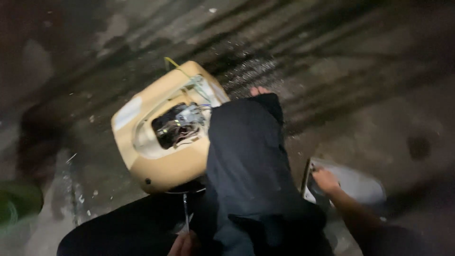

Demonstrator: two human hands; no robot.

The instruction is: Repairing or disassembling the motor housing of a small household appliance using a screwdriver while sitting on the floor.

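Housing: a cream-yellow plastic housing (161,132), rounded at the corners, lies on the concrete floor (360,90) just in front of the person's knees.
Axis: its long axis runs on a diagonal, from the lower left near the person up to the right and away; the open face is turned up toward the camera.
Opening: an oval cut-out in the middle shows a dark cavity with tangled wires (182,124) and small parts inside; details are too blurred to tell.
Label: a pale rectangular sticker (127,114) sits on the upper left face of the housing; a small dark hole shows near its lower edge.
Loose wire: a thin yellow-green wire (174,64) sticks out past the far corner.
Left hand: the left hand (184,244) is at the bottom edge, mostly cut off; its fingers seem closed round a thin metal tool (186,211) whose shaft points up toward the housing's near edge. How tight the hold is cannot be told.
Right hand: the right hand (325,180) rests fingers-down on the edge of a grey flat panel (353,182) lying on the floor to the right, well apart from the housing; whether it clasps the edge cannot be told.
Legs: a dark trouser leg (249,166) covers the housing's right side, with a bare toe (259,90) showing beyond it.
Floor: wet-looking, streaked, with small bits of debris.
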